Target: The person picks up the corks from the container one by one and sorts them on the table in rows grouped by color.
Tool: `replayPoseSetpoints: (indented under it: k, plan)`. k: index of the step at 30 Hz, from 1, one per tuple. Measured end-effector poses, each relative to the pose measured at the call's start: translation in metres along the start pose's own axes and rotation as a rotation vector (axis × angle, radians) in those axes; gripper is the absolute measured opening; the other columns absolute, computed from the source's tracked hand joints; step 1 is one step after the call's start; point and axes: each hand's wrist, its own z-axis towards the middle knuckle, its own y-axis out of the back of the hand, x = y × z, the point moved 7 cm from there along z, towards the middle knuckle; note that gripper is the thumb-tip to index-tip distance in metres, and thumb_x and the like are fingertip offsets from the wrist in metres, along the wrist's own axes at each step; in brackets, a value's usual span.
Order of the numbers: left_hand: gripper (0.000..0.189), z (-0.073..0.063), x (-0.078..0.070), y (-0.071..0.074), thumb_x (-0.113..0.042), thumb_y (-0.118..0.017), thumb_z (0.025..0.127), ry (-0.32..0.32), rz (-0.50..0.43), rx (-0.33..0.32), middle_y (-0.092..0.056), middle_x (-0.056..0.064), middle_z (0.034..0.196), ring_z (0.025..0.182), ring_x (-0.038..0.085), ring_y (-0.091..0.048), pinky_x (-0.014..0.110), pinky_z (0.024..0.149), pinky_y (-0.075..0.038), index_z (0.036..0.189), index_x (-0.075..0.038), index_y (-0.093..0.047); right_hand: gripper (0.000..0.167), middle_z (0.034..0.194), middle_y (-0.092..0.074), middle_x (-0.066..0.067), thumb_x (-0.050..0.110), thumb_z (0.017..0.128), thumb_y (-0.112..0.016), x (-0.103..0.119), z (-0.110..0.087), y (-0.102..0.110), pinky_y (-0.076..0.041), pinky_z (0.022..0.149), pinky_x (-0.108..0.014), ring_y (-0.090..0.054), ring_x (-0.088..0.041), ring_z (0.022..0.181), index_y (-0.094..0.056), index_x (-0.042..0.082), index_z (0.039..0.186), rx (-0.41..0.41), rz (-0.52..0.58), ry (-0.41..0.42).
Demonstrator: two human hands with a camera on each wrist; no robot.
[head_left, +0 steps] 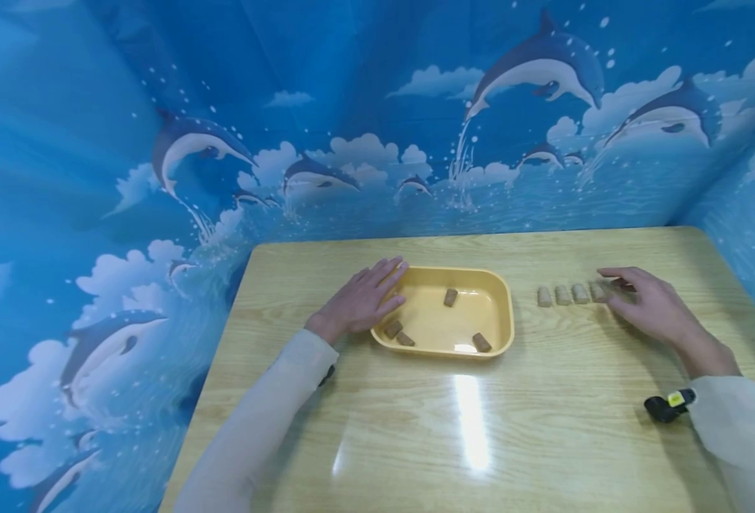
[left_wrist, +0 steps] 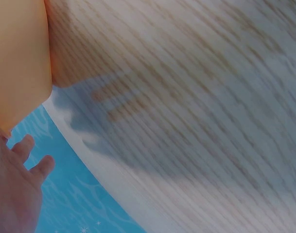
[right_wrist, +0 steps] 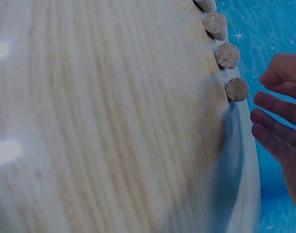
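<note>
The left hand [head_left: 363, 296] is spread flat over the left end of a yellow tray [head_left: 441, 352], its fingers straight and its thumb held apart from them, reaching over the inside. The fingers lie along the far left corner of the rim and the hand grasps nothing. In the left wrist view, two fingertips show just beside the tray's outer wall.

The right hand [head_left: 656, 303] is released too, its fingers loosely bent with a gap between thumb and forefinger. It hovers at the right end of a row of four corks [head_left: 580, 293], which stretches left to right on the tabletop [head_left: 403, 434], to the right of the tray. Thumb and fingers are very near the rightmost cork; in the right wrist view they look apart from it, and the corks' round, speckled ends face the camera.

Four more pieces, browner in tone, lie inside the tray: a far piece [head_left: 451, 297] near the middle, two side by side in the near left corner [head_left: 399, 333], and a near piece [head_left: 482, 343] toward the right. Both arms wear pale sleeves [head_left: 281, 399], and a blue dolphin-print backdrop [head_left: 365, 85] hangs past the far edge.
</note>
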Motion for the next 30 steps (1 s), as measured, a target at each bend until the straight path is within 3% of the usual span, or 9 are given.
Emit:
replayPoseSetpoints:
  k: [8, 15, 20, 30]
  plan:
    - [0.073, 0.0, 0.0, 0.0, -0.059, -0.023, 0.117, 0.006, -0.005, 0.008, 0.001, -0.001, 0.186, 0.172, 0.026, -0.003, 0.053, 0.14, -0.015, 0.177, -0.026, 0.002, 0.052, 0.152, -0.057, -0.032, 0.028, 0.109, -0.067, 0.022, 0.003, 0.007, -0.045, 0.097, -0.078, -0.057, -0.058, 0.128, -0.058, 0.001, 0.152, -0.037, -0.008, 0.024]
    - [0.073, 0.0, 0.0, 0.0, -0.06, -0.022, 0.117, 0.005, -0.004, 0.007, 0.001, -0.002, 0.186, 0.173, 0.025, -0.003, 0.053, 0.14, -0.014, 0.177, -0.026, 0.002, 0.049, 0.147, -0.062, -0.028, 0.019, 0.104, -0.074, 0.058, 0.005, 0.01, -0.049, 0.094, -0.074, -0.061, -0.053, 0.125, -0.063, 0.002, 0.149, -0.083, -0.048, 0.157]
    - [0.073, 0.0, -0.001, 0.001, -0.06, -0.022, 0.117, 0.008, 0.001, 0.007, 0.002, -0.001, 0.186, 0.172, 0.025, -0.002, 0.052, 0.14, -0.014, 0.177, -0.026, 0.002, 0.048, 0.144, -0.065, -0.024, 0.018, 0.102, -0.078, 0.087, 0.006, 0.004, -0.049, 0.098, -0.073, -0.058, -0.048, 0.131, -0.065, 0.006, 0.147, -0.069, -0.059, 0.212]
    - [0.073, 0.0, -0.001, 0.0, -0.06, -0.022, 0.117, 0.01, -0.001, 0.008, 0.002, -0.001, 0.186, 0.172, 0.026, -0.002, 0.053, 0.14, -0.014, 0.177, -0.026, 0.002, 0.046, 0.137, -0.072, -0.017, 0.016, 0.097, -0.084, 0.15, 0.006, -0.015, -0.056, 0.099, -0.068, -0.064, -0.041, 0.128, -0.07, 0.008, 0.14, -0.011, -0.034, 0.382]
